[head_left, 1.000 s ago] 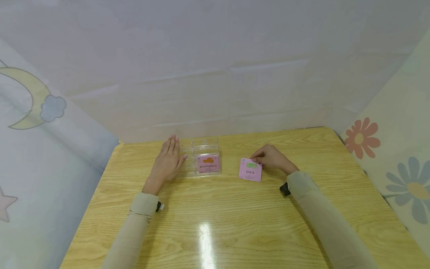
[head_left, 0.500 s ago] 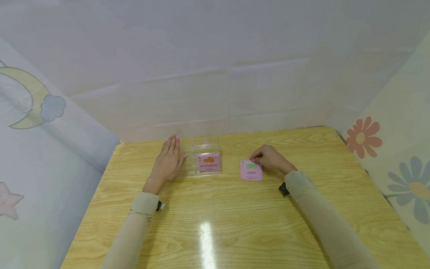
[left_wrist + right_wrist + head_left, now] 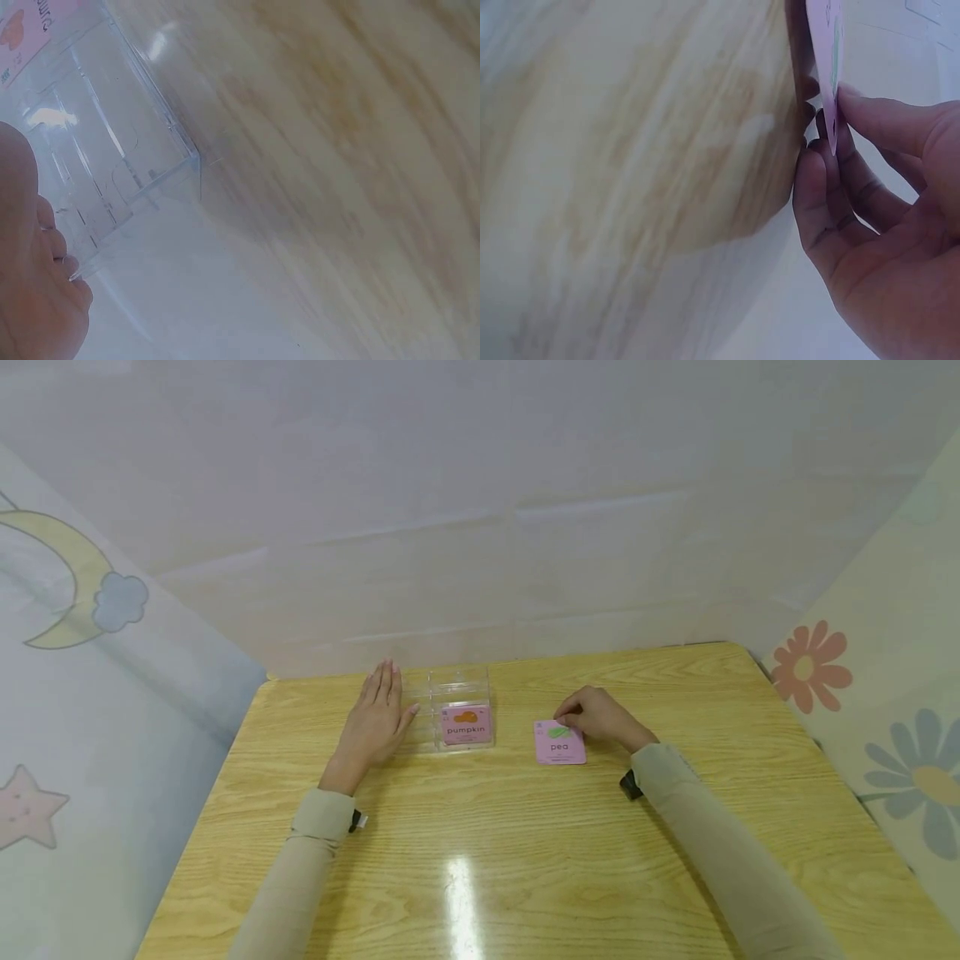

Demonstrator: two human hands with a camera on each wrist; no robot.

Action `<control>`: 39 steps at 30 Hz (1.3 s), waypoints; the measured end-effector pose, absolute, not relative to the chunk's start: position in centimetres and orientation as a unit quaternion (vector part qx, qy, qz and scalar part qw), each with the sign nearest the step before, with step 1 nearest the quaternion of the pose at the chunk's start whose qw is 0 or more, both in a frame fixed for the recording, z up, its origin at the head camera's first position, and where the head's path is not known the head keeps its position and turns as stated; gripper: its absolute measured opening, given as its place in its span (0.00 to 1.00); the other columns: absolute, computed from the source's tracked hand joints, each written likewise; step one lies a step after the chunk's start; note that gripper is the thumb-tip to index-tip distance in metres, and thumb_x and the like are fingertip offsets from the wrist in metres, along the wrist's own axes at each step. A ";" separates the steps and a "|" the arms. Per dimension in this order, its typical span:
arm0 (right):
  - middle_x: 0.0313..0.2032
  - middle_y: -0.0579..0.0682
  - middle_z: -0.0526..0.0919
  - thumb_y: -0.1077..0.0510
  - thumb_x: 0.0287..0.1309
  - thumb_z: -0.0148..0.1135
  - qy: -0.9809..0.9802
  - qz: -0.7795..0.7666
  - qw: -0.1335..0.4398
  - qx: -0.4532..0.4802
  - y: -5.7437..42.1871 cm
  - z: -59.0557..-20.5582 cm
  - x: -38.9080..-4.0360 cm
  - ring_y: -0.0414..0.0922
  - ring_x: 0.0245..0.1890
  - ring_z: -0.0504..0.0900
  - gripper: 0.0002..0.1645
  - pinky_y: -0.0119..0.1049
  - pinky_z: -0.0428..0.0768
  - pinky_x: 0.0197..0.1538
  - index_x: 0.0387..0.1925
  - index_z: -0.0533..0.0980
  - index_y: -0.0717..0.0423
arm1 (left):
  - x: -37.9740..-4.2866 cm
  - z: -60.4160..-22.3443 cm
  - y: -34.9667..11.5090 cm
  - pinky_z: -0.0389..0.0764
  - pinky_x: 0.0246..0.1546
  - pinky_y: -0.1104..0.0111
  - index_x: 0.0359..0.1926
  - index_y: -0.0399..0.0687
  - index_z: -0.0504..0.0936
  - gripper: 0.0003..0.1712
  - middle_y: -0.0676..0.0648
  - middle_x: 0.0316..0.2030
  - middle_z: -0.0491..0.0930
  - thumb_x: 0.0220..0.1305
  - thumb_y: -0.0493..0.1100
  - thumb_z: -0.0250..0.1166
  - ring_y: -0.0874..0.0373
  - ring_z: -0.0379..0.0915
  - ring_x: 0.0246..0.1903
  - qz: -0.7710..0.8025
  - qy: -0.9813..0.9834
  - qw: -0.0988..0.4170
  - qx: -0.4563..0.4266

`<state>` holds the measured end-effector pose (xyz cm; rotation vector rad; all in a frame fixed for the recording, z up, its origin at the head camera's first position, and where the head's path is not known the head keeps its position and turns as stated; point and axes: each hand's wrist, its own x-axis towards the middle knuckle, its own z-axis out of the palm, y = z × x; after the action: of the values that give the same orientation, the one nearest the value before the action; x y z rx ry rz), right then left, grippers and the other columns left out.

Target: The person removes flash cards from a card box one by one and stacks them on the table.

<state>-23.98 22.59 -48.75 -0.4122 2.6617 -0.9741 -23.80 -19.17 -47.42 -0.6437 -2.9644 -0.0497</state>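
My right hand pinches a pink card printed "pea" by its top right part, thumb on the printed face and fingers behind. In the right wrist view the same card shows nearly edge-on between thumb and fingers. To the left stands a clear plastic divided box. A pink "pumpkin" card sits in its front right compartment. My left hand rests with straight fingers along the box's left side, thumb over its edge. The left wrist view shows the box wall beside that hand.
The wooden table carries all of this. A pale wall sheet rises right behind the box. Side panels with a moon and flowers border the table at left and right.
The "pea" card has straightened a little and dropped slightly in my right hand, which has shifted slightly down. My left hand and the box stay in place.
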 end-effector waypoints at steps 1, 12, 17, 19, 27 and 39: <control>0.53 0.60 0.90 0.61 0.73 0.63 0.921 -0.336 0.137 -0.143 22.6 -48.8 -24.0 0.50 0.48 0.85 0.11 0.37 0.80 0.47 0.46 0.90 0.58 | -23.8 -47.4 -19.2 0.43 0.86 0.47 0.82 0.30 0.36 0.46 0.29 0.84 0.35 0.85 0.62 0.36 0.37 0.34 0.85 -0.017 -0.976 0.055 -0.212; 0.54 0.60 0.89 0.61 0.73 0.63 0.923 -0.331 0.130 -0.146 22.6 -49.2 -23.9 0.53 0.53 0.85 0.11 0.48 0.84 0.55 0.48 0.90 0.57 | -23.8 -47.4 -19.1 0.43 0.86 0.47 0.82 0.28 0.39 0.46 0.28 0.83 0.37 0.85 0.61 0.36 0.36 0.33 0.85 -0.014 -0.976 0.054 -0.211; 0.54 0.61 0.89 0.61 0.72 0.63 0.922 -0.336 0.127 -0.146 22.6 -49.2 -23.8 0.55 0.54 0.85 0.11 0.50 0.84 0.56 0.48 0.89 0.58 | -23.8 -47.5 -19.0 0.42 0.86 0.48 0.82 0.28 0.38 0.46 0.29 0.84 0.35 0.85 0.62 0.36 0.37 0.29 0.85 -0.012 -0.977 0.050 -0.207; 0.54 0.61 0.89 0.61 0.72 0.64 0.922 -0.336 0.126 -0.146 22.6 -49.2 -23.8 0.55 0.54 0.85 0.11 0.50 0.84 0.56 0.48 0.89 0.58 | -23.8 -47.4 -19.0 0.41 0.86 0.48 0.82 0.28 0.38 0.46 0.29 0.84 0.35 0.85 0.62 0.35 0.37 0.27 0.85 -0.007 -0.978 0.049 -0.205; 0.54 0.61 0.89 0.61 0.73 0.63 0.920 -0.340 0.132 -0.144 22.6 -49.2 -23.8 0.54 0.53 0.86 0.12 0.45 0.85 0.53 0.49 0.89 0.59 | -23.7 -47.6 -18.7 0.44 0.86 0.48 0.82 0.27 0.42 0.47 0.28 0.83 0.39 0.85 0.62 0.36 0.37 0.31 0.85 -0.001 -0.979 0.059 -0.193; 0.54 0.62 0.89 0.62 0.73 0.62 0.920 -0.342 0.127 -0.147 22.5 -48.8 -23.7 0.52 0.51 0.87 0.13 0.42 0.86 0.50 0.51 0.88 0.61 | -23.4 -47.4 -18.5 0.44 0.86 0.47 0.81 0.25 0.43 0.47 0.28 0.83 0.38 0.85 0.62 0.36 0.37 0.29 0.85 -0.005 -0.981 0.054 -0.186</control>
<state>-23.65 22.47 -48.75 -0.4270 2.6762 -0.9942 -23.35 -18.54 -47.36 -0.5639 -2.9812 -0.0146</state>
